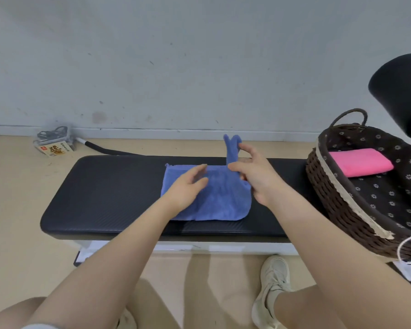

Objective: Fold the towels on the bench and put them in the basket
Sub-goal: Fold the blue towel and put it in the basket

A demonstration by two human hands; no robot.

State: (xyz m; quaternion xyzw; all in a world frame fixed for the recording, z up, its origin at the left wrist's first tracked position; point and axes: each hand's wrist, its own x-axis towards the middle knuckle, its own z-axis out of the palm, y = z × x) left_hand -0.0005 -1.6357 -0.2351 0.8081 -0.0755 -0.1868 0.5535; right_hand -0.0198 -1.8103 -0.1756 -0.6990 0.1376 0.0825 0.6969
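Note:
A blue towel (220, 200) lies on the black padded bench (109, 186), near its middle. My left hand (188, 189) rests flat on the towel's left half with its fingers straight. My right hand (253, 173) grips the towel's far right corner, which stands up above the bench as a bunched strip. At the bench's right end sits a dark wicker basket (330, 193) with a flowered lining. A folded pink towel (361, 161) lies inside it.
A black cylindrical pad (400, 93) juts in at the upper right, above the basket. On the floor behind the bench, by the wall, lie a small box (55, 148) and a black-handled stick (105, 149). My shoes (271, 290) stand in front of the bench.

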